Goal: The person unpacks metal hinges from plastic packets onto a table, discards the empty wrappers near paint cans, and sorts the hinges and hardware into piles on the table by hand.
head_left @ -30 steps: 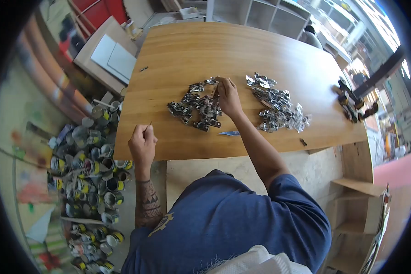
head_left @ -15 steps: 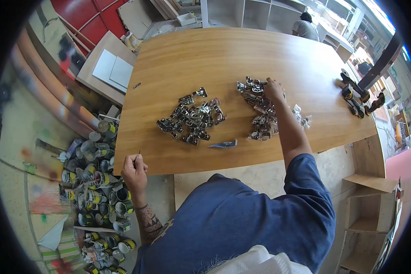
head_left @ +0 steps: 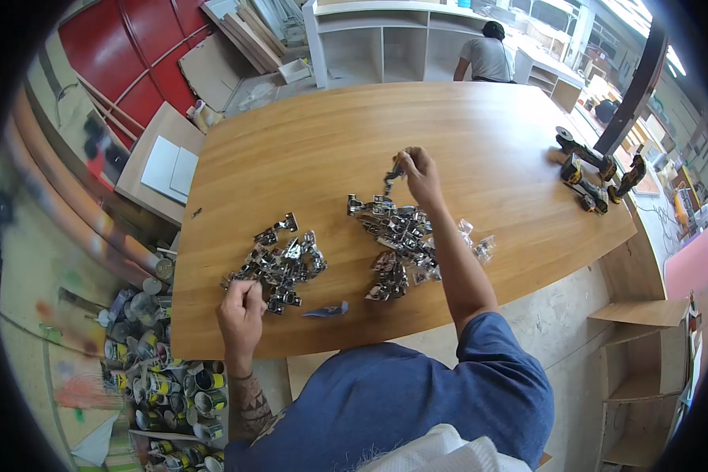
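My right hand (head_left: 422, 175) is raised over the wooden table (head_left: 315, 149), its fingers pinching a metal hinge (head_left: 392, 177) that hangs down above the far end of the right pile of hinges (head_left: 401, 230). Closed, my left hand (head_left: 241, 315) is by the near left edge of the left pile of hinges (head_left: 287, 263); what it holds, if anything, is too small to name. A blue strip (head_left: 326, 310) lies between the piles near the front edge. Clear plastic wrapping (head_left: 480, 244) shows right of my right forearm.
Power tools (head_left: 586, 177) lie at the table's right end. One small metal piece (head_left: 197, 212) rests near the left edge. Paint cans (head_left: 157, 385) crowd the floor at left. Beyond the table, a person (head_left: 486, 57) is by white shelves (head_left: 362, 51).
My right hand has lifted off the right pile with a hinge in it. My left hand is now beside the left pile. The whole view has shifted, showing more beyond the table.
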Motion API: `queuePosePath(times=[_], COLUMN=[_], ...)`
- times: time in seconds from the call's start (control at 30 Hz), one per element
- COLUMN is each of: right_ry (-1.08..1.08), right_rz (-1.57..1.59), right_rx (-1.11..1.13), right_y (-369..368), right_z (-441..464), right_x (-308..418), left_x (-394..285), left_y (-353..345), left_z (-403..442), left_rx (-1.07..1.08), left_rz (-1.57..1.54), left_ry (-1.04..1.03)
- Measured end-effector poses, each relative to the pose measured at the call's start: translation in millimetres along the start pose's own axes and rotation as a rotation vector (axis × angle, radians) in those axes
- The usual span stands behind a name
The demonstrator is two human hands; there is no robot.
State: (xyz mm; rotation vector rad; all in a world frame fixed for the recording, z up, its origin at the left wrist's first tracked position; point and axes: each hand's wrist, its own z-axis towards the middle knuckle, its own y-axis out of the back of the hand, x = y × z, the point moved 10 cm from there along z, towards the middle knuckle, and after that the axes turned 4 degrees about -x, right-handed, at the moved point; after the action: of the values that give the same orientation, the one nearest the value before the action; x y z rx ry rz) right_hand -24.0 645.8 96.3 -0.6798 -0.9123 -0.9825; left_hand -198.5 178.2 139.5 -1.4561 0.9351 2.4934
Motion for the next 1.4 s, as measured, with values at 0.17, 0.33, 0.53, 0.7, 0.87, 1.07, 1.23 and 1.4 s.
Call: queuePosePath(times=[0.17, 0.33, 0.53, 0.7, 0.87, 1.07, 1.23, 1.4], right_ry=[0.011, -0.074, 0.102, 0.019, 0.264, 0.062, -0.175, -0.106], right_rz=[0.040, 0.095, 0.009, 0.122, 0.083, 0.210, 0.151, -0.148], right_rx=[-0.074, -0.025, -0.009, 0.031, 0.092, 0.253, 0.196, 0.177], right_y=[-42, -74, -80, -89, -109, -136, -165, -195], right_z=[-48, -91, -108, -118, -125, -151, -159, -171], right_x=[54, 74, 93, 109, 135, 146, 50, -6], left_x=[-86, -138, -134, -122, -90, -26, -9, 24], left_y=[-87, -134, -155, -151, -112, 30, 12, 4], left_z=[24, 41, 40, 37, 52, 86, 46, 13], left_rx=[0.145, 0.118, 0.127, 0.124, -0.171, -0.449, -0.316, -0.175], left_rz=[-0.068, 0.036, 0.093, 0.220, 0.413, 0.432, 0.274, 0.144], left_ry=[-0.319, -0.352, -0.343, -0.270, -0.213, -0.071, 0.013, 0.001])
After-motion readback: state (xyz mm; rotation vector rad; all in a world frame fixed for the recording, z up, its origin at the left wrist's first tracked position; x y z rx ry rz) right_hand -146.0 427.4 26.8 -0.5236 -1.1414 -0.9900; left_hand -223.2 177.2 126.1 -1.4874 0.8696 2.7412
